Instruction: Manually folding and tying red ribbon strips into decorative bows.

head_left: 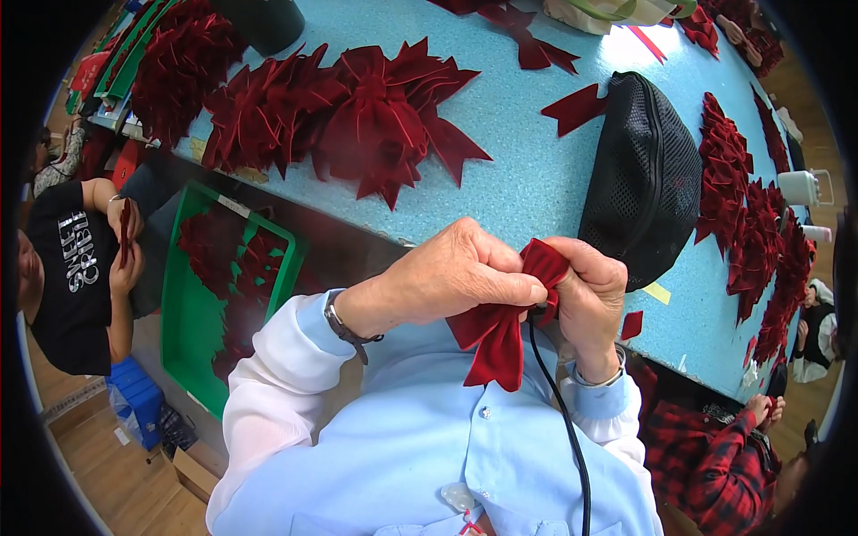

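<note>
- One dark red velvet bow (497,344) is in both hands, in front of the blue shirt (393,420), by the table's near edge; it has a soft sheen, folded loop above, and tails hanging below with pointed corners.
- The left hand (447,277) pinches the bow near its middle, between thumb and bent forefinger.
- The right hand (590,290) has curled fingers and grips the bow's right side; their tips are partly hidden.
- One black cord (559,393) hangs just below the bow; I cannot tell if it is joined.
- On the blue table (527,170), many bows overlap in heaps (384,116) toward the left end and in rows (760,232) along the right edge; I cannot count them exactly.
- One black mesh case (639,179) lies near the right edge, zipped; its content is hidden.
- One green crate (192,322), beside the near edge at left, holds several red bows.
</note>
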The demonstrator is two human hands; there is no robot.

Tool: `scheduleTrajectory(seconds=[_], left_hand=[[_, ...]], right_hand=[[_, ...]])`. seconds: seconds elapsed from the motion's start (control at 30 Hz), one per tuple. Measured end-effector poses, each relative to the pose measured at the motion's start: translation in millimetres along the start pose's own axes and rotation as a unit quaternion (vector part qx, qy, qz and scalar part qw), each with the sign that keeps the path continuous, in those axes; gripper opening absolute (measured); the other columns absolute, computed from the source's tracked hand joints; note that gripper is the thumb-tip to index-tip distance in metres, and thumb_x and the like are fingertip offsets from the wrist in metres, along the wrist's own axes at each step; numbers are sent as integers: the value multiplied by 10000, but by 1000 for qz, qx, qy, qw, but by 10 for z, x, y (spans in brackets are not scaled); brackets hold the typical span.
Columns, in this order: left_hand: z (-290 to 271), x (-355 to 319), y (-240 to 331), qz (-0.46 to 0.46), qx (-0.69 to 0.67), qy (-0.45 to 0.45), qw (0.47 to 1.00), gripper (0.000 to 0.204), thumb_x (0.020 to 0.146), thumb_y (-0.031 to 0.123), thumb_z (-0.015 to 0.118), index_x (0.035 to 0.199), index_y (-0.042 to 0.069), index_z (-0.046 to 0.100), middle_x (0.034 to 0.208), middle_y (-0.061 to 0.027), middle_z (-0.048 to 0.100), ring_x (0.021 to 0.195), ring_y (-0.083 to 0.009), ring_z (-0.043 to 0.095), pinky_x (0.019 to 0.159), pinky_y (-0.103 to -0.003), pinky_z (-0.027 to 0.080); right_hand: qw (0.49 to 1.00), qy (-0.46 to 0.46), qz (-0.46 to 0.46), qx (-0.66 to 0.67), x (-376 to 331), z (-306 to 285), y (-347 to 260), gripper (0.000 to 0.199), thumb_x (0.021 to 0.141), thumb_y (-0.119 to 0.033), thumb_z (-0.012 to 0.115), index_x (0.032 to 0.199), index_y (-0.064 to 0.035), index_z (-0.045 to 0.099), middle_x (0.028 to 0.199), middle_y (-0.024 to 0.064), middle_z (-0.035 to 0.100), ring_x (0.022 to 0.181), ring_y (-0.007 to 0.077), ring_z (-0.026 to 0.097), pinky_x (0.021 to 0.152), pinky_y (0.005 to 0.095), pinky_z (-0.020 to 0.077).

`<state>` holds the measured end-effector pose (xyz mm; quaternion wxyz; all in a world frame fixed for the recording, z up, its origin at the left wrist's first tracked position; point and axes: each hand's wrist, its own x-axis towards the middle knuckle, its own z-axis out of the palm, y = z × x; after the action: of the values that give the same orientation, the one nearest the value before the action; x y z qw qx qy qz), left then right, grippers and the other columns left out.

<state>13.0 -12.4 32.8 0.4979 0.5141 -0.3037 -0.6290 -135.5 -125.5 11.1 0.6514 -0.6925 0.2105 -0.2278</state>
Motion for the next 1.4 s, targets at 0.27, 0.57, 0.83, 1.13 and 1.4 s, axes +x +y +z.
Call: scheduleTrajectory(seconds=[0.27, 0.57, 0.83, 1.13, 1.4], left_hand=[[-18, 8, -17, 19, 20, -7, 1000, 236, 800, 204, 671, 674, 5, 670, 596, 10, 586, 571, -31, 487, 520, -201, 381], [10, -3, -14, 63, 13, 77, 995, 239, 811, 196, 671, 682, -5, 658, 595, 6, 586, 573, -32, 496, 530, -200, 404], [-6, 47, -37, 120, 37, 190, 974, 225, 836, 172, 654, 711, -15, 660, 641, -18, 619, 593, -42, 526, 534, -205, 419], [-11, 78, -80, 106, -25, 202, 973, 227, 829, 181, 668, 725, -20, 657, 667, -42, 626, 600, -63, 543, 532, -216, 434], [10, 123, -91, 98, -56, 193, 975, 213, 829, 171, 666, 746, -25, 660, 684, -68, 634, 615, -95, 584, 554, -232, 478]], right_hand=[[1000, 14, 7, 18, 20, -16, -30, 109, 853, -30, 592, 906, 46, 648, 775, 51, 658, 694, 83, 596, 619, 203, 481], [997, 67, -37, 21, 6, 20, -245, 192, 852, 36, 510, 1027, 91, 568, 972, 118, 627, 843, 124, 599, 737, 221, 473], [998, -37, 41, 23, -265, 8, -244, 168, 865, -1, 520, 996, 94, 565, 919, 117, 631, 789, 141, 599, 730, 252, 481], [954, -80, 194, 217, -258, 108, -38, 135, 851, -75, 614, 845, 57, 642, 718, 112, 643, 615, 149, 614, 601, 261, 513], [945, -101, 220, 222, -286, 96, -49, 77, 804, -22, 651, 816, 53, 647, 724, 123, 649, 596, 166, 627, 597, 276, 529]])
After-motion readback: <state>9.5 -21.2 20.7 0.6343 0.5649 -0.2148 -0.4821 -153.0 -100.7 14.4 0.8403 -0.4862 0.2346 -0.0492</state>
